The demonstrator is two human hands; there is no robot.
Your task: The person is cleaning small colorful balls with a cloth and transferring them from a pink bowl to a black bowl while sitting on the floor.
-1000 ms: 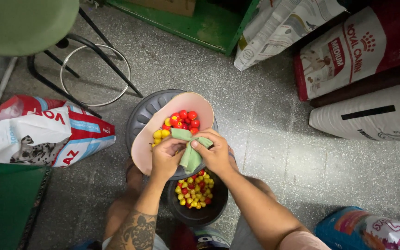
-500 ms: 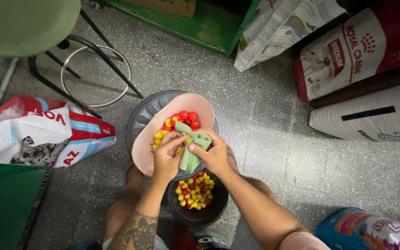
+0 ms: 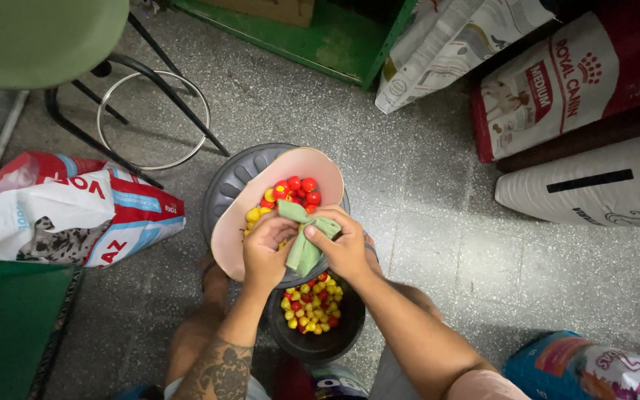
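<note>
My left hand (image 3: 267,250) and my right hand (image 3: 344,244) together grip a folded green cloth (image 3: 304,235) over a pink bowl (image 3: 227,238). The bowl holds red and yellow small round fruits (image 3: 294,192) and rests tilted on a dark grey ribbed lid or basin (image 3: 235,178). Below my hands stands a black bucket (image 3: 338,339) with more red and yellow fruits (image 3: 311,304) inside. The cloth hangs down between my fingers toward the bucket.
A green stool (image 3: 46,37) with a black frame and metal ring (image 3: 153,118) stands at upper left. Large printed feed sacks lie at left (image 3: 61,211), upper right (image 3: 564,81) and lower right (image 3: 594,367). A white sack (image 3: 594,189) and green shelf base (image 3: 320,37) border the speckled floor.
My hands have shifted slightly toward me with the green cloth, folding it tighter over the near side of the pink bowl. More of the fruit in the bowl shows.
</note>
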